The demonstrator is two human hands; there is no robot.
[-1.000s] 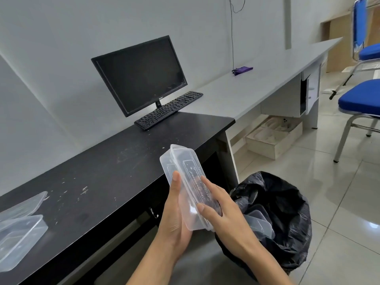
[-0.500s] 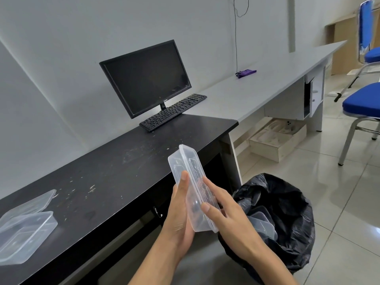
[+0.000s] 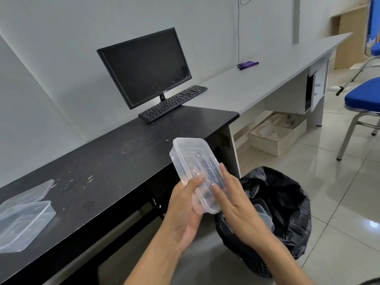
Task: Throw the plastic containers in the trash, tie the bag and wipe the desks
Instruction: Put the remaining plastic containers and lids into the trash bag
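Both hands hold one clear lidded container [image 3: 194, 161], tilted, above the gap between the black surface [image 3: 115, 161] and the trash bin [image 3: 292, 204]. The left hand [image 3: 185, 210] cups it from below with the thumb curled over its near edge. The right hand [image 3: 236, 204] grips its other side, thumb on the lid. More clear containers [image 3: 265, 218] lie inside the bin's black bag. An open container [image 3: 22, 221] and a lid [image 3: 28, 193] sit at the surface's left end, well apart from the monitor [image 3: 146, 66] and keyboard [image 3: 172, 103].
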